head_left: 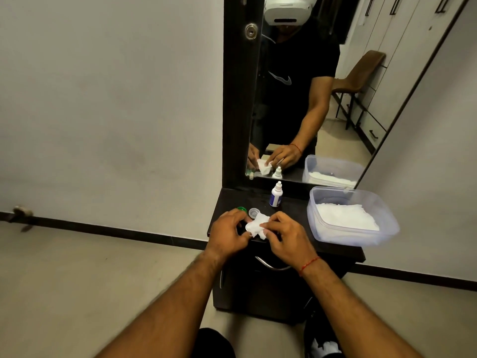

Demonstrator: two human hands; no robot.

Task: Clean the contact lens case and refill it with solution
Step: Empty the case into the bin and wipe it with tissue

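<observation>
My left hand (228, 232) and my right hand (285, 235) meet over the front of a small dark vanity top (291, 210). Between them is a crumpled white tissue (256, 226), pinched by the fingers of both hands. The lens case is mostly hidden under the tissue and my left fingers. A green cap (241, 209) peeks out just behind my left hand, and a clear cap (254, 211) lies beside it on the top. A small white solution bottle (276, 195) with a blue label stands upright behind the hands.
A clear plastic tub (387, 223) holding white tissues sits at the right end of the top. A tall mirror (309, 99) rises behind the top. A drawer handle (271, 266) curves below the front edge. Floor and wall lie to the left.
</observation>
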